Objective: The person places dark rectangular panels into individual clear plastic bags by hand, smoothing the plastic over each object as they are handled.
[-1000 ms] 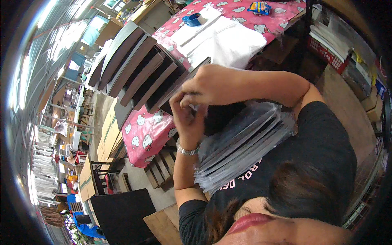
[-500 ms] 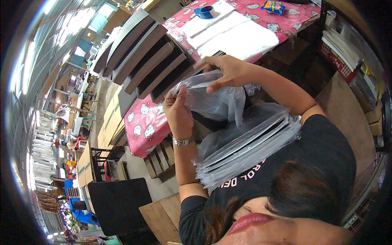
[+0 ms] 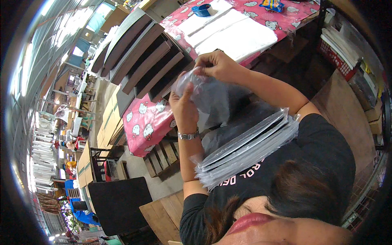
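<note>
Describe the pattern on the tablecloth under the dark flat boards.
The tablecloth is pink-red with repeated white cartoon cat heads; the head view shows it best.

Daylight floods in from the open side at about nine to eleven o'clock, where the picture washes out to a pale glare. The middle is evenly lit, with soft shadows. The clear plastic bag [image 3: 208, 98] catches dull sheen. Straight edges bow strongly toward the rim, which falls to black. The near bottom at six o'clock is soft and blurred.
</note>
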`<state>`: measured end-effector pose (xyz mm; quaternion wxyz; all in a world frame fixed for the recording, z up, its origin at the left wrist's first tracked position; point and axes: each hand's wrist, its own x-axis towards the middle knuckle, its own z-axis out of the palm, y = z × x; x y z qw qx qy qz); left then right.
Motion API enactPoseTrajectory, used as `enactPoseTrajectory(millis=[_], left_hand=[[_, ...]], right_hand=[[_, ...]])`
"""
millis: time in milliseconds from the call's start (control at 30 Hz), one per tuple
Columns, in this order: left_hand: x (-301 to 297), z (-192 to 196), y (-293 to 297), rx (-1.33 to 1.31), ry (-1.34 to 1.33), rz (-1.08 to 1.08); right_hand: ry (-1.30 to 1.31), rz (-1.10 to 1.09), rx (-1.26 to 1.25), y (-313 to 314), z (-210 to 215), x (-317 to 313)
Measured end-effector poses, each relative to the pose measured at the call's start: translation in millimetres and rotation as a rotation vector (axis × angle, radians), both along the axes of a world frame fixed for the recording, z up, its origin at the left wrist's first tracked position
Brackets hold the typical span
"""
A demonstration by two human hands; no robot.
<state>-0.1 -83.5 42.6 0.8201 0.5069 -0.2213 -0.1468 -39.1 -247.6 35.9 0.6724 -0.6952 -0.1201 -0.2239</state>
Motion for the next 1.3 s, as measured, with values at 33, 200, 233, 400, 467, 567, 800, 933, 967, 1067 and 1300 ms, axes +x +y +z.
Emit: enactPoseTrajectory(millis=[33, 200, 233, 400, 467, 567, 800, 933, 967, 1067, 1300], left_hand=[[1, -3, -2, 0.036, -0.048, -0.002], [2, 1, 11, 0.067, -0.02, 0.005], [6, -1, 12, 0.096, -0.039, 0.002], [2, 1, 5, -0.041, -0.179, 0.155], [-6, 12, 4, -0.022, -0.074, 0.133], [-3, 2, 9, 0.1, -0.186, 0.219], [-6, -11, 7, 0.026, -0.09, 0.158], [-4, -9, 11, 0.092, -0.138, 0.105], [-10, 1, 10, 0.079, -0.154, 0.144], [-6, 12, 18, -0.013, -0.184, 0.173], [-1, -21, 13, 0.12, -0.261, 0.21]], right_hand=[[0.007, 0.012, -0.052, 5, 4, -1], [0.105, -0.005, 0.004, -5, 14, -13], [-0.025, 0.006, 0.067, 1, 11, -8], [0.006, -0.014, -0.083, 5, 13, -11], [0.087, -0.061, 0.033, -1, 8, -5], [0.072, -0.14, 0.005, -2, 1, 8], [-0.024, -0.104, 0.352, 27, 12, 5], [0.07, 0.052, 0.418, 29, 12, 2], [0.084, 0.086, 0.332, 26, 8, 3], [0.121, 0.159, 0.133, 14, 0, 0], [0.015, -0.122, -0.177, -1, -3, 16]])
